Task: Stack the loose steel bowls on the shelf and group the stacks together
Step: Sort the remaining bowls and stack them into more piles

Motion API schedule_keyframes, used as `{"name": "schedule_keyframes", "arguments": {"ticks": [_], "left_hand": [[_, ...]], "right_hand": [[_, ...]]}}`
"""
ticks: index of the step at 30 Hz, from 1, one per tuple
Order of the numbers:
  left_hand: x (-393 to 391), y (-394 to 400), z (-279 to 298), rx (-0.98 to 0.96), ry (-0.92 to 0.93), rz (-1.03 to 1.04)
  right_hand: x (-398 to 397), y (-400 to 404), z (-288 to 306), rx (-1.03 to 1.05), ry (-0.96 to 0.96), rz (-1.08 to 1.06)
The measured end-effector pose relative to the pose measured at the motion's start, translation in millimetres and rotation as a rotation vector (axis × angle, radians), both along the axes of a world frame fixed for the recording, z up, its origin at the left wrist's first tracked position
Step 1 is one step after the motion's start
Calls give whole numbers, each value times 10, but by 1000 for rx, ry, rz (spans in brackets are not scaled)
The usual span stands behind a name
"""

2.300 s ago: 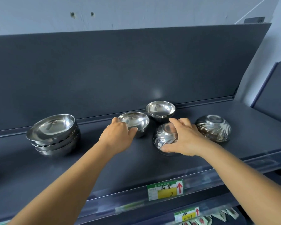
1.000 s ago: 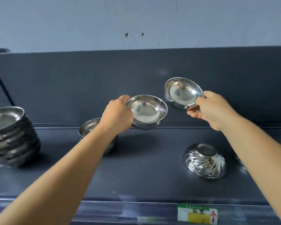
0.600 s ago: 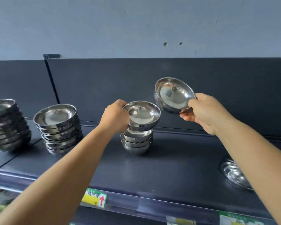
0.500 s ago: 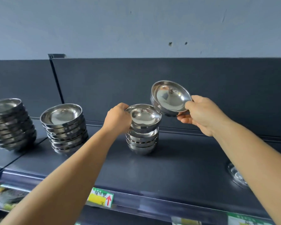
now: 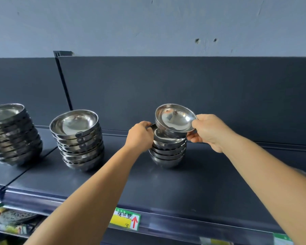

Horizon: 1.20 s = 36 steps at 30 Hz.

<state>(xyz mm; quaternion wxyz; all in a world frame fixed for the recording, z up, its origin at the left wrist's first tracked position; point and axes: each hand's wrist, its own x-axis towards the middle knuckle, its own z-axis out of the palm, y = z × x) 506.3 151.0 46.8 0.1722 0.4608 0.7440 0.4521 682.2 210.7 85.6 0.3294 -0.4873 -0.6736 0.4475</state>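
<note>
A small stack of steel bowls stands mid-shelf on the dark shelf. My left hand grips the left rim of the stack's top bowl, which is mostly hidden. My right hand holds another steel bowl by its right rim, tilted toward me, just above the stack and partly over it. Whether this bowl touches the one beneath, I cannot tell.
Two taller stacks of larger steel bowls stand to the left, one near the shelf joint and one on the adjoining shelf. A price label sits on the front rail. Packaged goods lie on the lower shelf.
My left hand has set its bowl down onto the small stack. My right hand has brought its tilted bowl down and left, over the stack. The view shifted left.
</note>
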Motion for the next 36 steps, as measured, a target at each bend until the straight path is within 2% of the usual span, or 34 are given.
{"name": "schedule_keyframes", "arguments": {"ticks": [7,12,19,25,30,32,36], "left_hand": [[-50,-81,70,13,-137,-53],[-25,-156,93,-12,8,-111],[5,-143,98,-45,102,-73],[44,-182,103,-37,485,-60],[420,-367,153,93,802,-179],[621,-408,146,92,848,-266],[1085,-410,23,-32,881,-426]], "right_hand": [[-162,28,-43,2,-129,-15],[-217,28,-24,8,-193,-36],[-237,-50,-37,40,-299,-78],[-126,-206,-69,157,-332,-60],[190,-464,-123,370,-586,-1],[386,-556,-164,405,-670,14],[845,-671,-259,461,-764,5]]}}
